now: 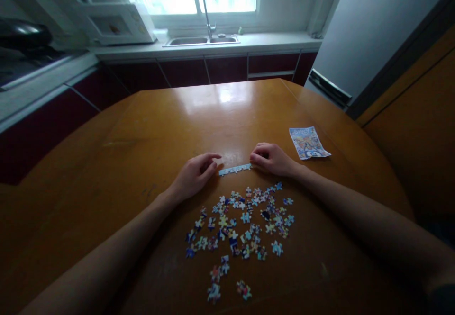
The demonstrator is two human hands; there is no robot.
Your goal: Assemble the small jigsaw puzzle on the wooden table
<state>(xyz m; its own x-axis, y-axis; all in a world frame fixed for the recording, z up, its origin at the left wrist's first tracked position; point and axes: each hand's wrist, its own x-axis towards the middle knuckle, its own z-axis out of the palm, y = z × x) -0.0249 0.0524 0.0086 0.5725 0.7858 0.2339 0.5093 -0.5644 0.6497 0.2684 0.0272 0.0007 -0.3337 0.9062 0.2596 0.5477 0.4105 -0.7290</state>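
A short row of joined jigsaw puzzle pieces (235, 169), pale blue and white, lies on the table between my hands. At its left end is my left hand (195, 175), thumb and forefinger apart, with nothing seen between them. My right hand (272, 158) rests by the row's right end with its fingers curled and closed. Whether a piece is inside those fingers is hidden. Nearer to me, many loose jigsaw puzzle pieces (245, 217) are spread in a patch of blue, yellow, white and dark colours. A few (213, 292) lie apart, closest to my body.
A creased, colourful picture sheet (308, 143) lies beyond my right forearm on the wooden table (170, 121). Past the table's far edge stands a counter with a sink (188, 41), a faucet (208, 12) and a white microwave (115, 23). A fridge (373, 26) is at the right.
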